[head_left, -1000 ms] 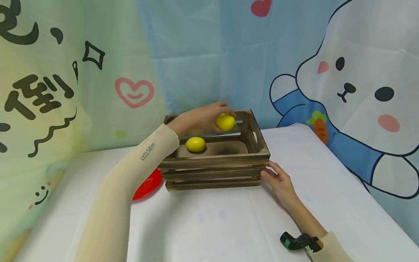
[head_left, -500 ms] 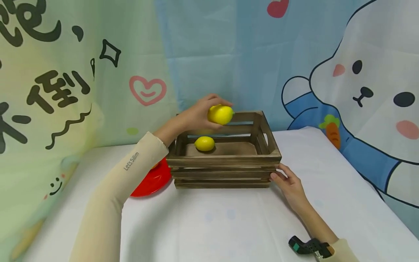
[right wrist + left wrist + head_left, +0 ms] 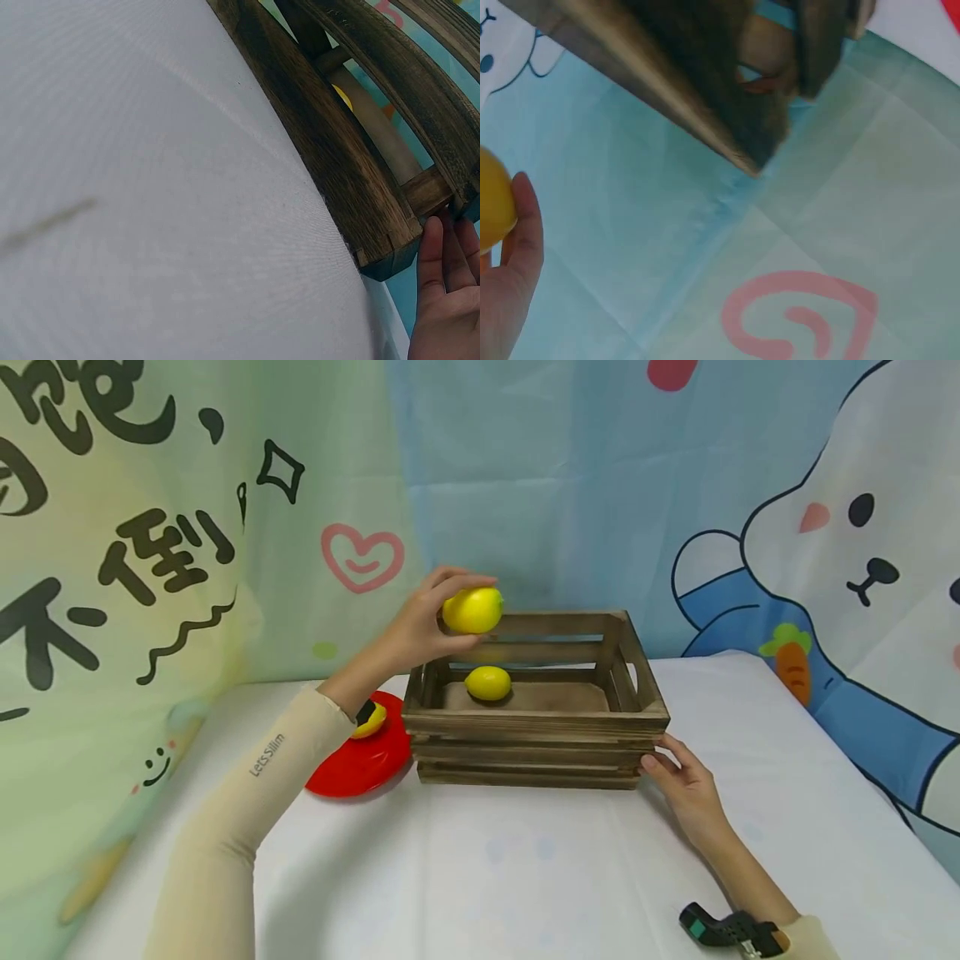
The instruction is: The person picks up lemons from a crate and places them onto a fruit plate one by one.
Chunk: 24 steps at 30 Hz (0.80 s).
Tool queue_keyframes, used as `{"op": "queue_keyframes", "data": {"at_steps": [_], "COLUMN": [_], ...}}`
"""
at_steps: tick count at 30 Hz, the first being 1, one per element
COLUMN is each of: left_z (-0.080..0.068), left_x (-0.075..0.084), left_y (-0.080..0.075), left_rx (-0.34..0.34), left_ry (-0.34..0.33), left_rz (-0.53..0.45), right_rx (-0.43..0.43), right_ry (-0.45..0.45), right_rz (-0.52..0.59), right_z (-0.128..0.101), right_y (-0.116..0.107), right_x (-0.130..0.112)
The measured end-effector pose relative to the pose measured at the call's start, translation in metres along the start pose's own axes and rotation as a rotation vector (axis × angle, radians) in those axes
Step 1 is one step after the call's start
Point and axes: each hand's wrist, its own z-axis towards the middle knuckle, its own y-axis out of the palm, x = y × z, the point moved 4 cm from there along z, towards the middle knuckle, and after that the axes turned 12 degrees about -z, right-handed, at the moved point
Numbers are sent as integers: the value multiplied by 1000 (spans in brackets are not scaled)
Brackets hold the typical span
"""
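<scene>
My left hand [image 3: 426, 622] holds a yellow lemon [image 3: 472, 610] with a small green tip between thumb and fingers, above the left rear of a brown slatted wooden crate [image 3: 525, 725]. In the left wrist view the lemon [image 3: 491, 201] and part of the hand [image 3: 514, 277] show at the left edge. A second lemon [image 3: 488, 683] lies inside the crate, on the left of its floor. At the crate's front right corner my right hand [image 3: 692, 797] touches the wood with thumb and fingertips. In the right wrist view its fingers [image 3: 430, 251] look fairly straight.
Left of the crate, a red plate [image 3: 363, 767] carries a yellow item with a dark patch [image 3: 371, 718], partly hidden by the left wrist. A white cloth [image 3: 525, 868] covers the table. Printed curtains [image 3: 517, 510] hang close behind the crate.
My left hand has lifted the lemon up and to the left, out over the crate's rim. More of the red plate now shows. The right hand stays at the crate's corner; the view has shifted.
</scene>
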Motion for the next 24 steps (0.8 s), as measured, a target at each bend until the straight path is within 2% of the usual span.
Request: {"op": "queue_keyframes", "data": {"at_steps": [6,13,20,24], "left_z": [-24,-45,-87,-112], "left_x": [-1,2,-7,-13], "left_y": [-19,-36,-45,-51], "left_rx": [86,183,214,262], "left_ry": [28,71,-43,-101], "left_rz": [43,55,65,79], "right_rx": [2,-5,2,0], "right_ry": [5,-9,-5,-11], "right_rz": [5,28,58,55], "right_z": [2,3,2,2], "right_y": [0,0,2,3], "right_x": [2,1,1,0]}}
